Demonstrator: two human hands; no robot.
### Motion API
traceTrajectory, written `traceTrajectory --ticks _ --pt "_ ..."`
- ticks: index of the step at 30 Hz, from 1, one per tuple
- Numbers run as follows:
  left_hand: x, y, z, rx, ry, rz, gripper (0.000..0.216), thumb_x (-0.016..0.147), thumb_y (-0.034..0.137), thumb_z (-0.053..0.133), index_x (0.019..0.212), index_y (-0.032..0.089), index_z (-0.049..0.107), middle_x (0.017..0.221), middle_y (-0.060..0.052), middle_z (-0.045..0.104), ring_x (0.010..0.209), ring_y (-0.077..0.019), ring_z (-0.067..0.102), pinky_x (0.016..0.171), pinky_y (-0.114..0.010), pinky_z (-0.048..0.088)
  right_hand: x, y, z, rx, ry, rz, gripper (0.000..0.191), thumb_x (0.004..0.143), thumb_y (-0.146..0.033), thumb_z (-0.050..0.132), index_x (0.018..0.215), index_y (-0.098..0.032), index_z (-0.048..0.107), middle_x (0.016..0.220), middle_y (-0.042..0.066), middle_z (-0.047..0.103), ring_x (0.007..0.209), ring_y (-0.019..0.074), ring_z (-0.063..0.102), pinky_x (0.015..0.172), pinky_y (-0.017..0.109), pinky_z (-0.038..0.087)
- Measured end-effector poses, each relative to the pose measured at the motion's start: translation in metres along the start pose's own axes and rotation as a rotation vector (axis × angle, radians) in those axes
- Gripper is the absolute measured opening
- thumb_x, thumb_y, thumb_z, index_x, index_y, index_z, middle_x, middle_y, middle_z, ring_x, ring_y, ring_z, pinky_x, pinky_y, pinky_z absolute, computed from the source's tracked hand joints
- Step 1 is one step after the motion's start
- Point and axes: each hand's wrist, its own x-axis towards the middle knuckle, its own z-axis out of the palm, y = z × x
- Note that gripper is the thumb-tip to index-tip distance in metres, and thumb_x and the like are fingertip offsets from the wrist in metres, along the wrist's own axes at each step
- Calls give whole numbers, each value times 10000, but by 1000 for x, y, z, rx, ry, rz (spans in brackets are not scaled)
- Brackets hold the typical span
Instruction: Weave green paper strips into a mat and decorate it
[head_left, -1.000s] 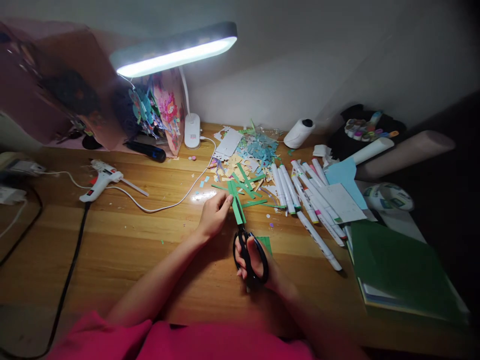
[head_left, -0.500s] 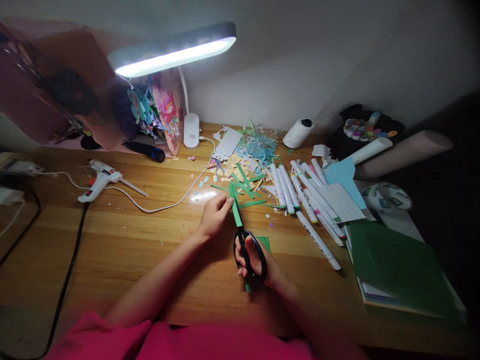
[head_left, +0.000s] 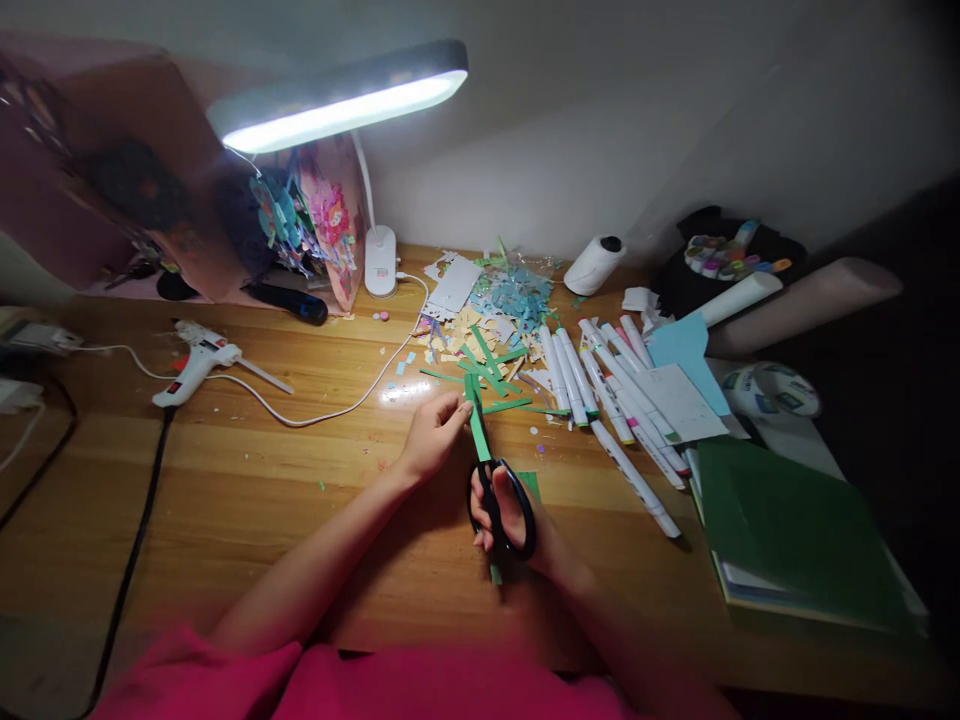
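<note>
My left hand (head_left: 437, 432) pinches a narrow green paper strip (head_left: 478, 432) between thumb and fingers, holding it above the table. My right hand (head_left: 514, 515) is wrapped through the handles of black scissors (head_left: 487, 490), whose blades point away from me along the strip. The strip hides part of the blades, so how far they are apart is hard to see. Beneath my right hand another piece of green paper (head_left: 530, 485) lies on the wooden table (head_left: 262, 500), partly covered. Beyond my hands, several cut green strips (head_left: 491, 362) lie crossed over one another.
Paper scraps (head_left: 517, 295) are heaped at the back beside a white lamp base (head_left: 381, 262). Several markers (head_left: 615, 390) lie to the right, near green sheets (head_left: 799, 530). At left sit a glue gun (head_left: 199, 362) and a white cable (head_left: 322, 415). A lit lamp (head_left: 349, 105) hangs overhead.
My left hand and the green strip have shifted very slightly to the right and toward me. Both hands keep their grips. The whole view has moved a little.
</note>
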Motion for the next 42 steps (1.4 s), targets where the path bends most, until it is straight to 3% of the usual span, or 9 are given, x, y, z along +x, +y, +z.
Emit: traceTrajectory --ticks 16,31,42 --pt "2 -3 -4 85 80 0 341 870 387 444 615 202 314 611 43 310 598 -129 308 572 -255 246 -3 -3 0 -66 -6 34 702 606 -878 395 737 -189 422 458 -111 403 313 39 418 358 161 373" --pt "2 -1 -4 -40 24 -80 382 825 418 502 561 197 335 559 48 283 535 -109 258 490 -236 215 0 -4 -4 -105 9 14 708 586 -892 375 728 -198 400 467 -109 402 316 40 405 355 171 393" --pt "2 0 -1 -169 -46 -145 418 781 480 545 549 195 345 539 55 267 497 -91 247 462 -224 216 2 2 -6 -93 10 -11 671 658 -861 361 723 -194 398 474 -103 408 321 44 425 356 168 379"
